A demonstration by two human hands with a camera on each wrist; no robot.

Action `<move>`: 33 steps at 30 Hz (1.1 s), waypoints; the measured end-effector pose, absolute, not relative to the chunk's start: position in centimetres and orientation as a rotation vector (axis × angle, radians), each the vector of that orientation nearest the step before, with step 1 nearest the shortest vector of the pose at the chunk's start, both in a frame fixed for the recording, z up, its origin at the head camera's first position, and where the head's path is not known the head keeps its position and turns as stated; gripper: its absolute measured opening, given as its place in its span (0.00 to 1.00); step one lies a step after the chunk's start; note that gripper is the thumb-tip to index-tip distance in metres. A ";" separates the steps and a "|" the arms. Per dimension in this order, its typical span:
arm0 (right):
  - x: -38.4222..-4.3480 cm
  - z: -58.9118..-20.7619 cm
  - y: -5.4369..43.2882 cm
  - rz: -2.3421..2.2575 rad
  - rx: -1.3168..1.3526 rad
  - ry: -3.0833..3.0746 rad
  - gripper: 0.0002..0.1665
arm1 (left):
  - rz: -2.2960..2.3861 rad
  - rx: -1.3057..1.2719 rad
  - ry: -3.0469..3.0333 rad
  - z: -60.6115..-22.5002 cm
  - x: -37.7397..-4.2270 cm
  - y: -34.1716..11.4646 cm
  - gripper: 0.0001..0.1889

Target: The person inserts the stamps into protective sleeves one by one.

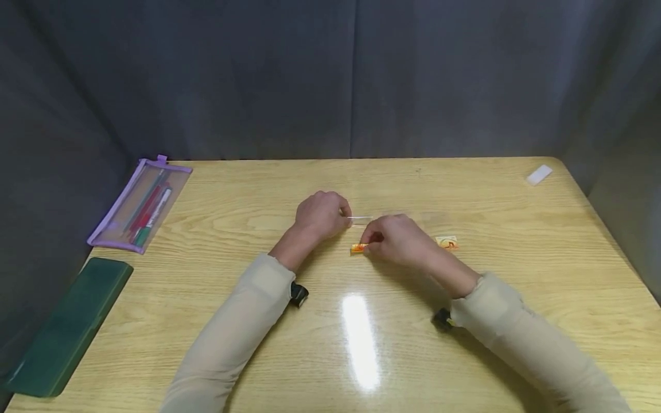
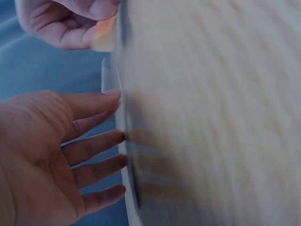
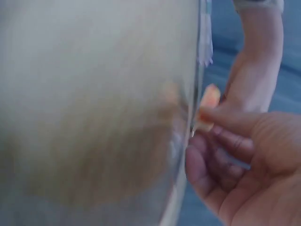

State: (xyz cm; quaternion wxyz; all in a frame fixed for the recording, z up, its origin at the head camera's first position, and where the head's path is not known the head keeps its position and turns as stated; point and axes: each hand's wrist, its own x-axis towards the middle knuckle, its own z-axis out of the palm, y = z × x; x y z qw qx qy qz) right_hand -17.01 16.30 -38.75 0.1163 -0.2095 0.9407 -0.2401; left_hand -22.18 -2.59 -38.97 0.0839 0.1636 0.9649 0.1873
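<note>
My left hand [image 1: 322, 213] is low over the middle of the table, its thumb and forefinger pinching the end of a clear plastic piece [image 1: 361, 218]. In the left wrist view that clear piece [image 2: 109, 75] stands up beside the thumb tip, while the other fingers are spread and touch the tabletop. Just to the right, my right hand [image 1: 400, 238] pinches a small orange-and-yellow printed piece [image 1: 358, 248] between thumb and forefinger. The right wrist view shows the same printed piece [image 3: 210, 98] at the fingertips, blurred. A flat yellow-and-white printed piece [image 1: 447, 242] lies behind the right wrist.
A mesh pouch with purple edging [image 1: 150, 206] holding pens lies at the back left. In front of it is a dark green case [image 1: 72, 327] along the left edge. A small white block [image 1: 539, 174] lies at the back right. Dark curtains [image 1: 351, 80] hang behind the table [image 1: 248, 195].
</note>
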 end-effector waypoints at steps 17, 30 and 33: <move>-20.8 -33.7 19.6 -1.814 -0.129 2.352 0.11 | 1.767 0.210 2.272 -36.6 -23.3 -5.7 0.06; -22.7 -33.1 19.2 -2.346 -0.056 1.854 0.20 | 2.043 0.223 2.047 -35.6 -23.8 -4.3 0.24; -22.5 -33.4 19.2 -2.306 -0.033 1.907 0.21 | 2.016 0.222 2.045 -35.7 -23.7 -3.9 0.17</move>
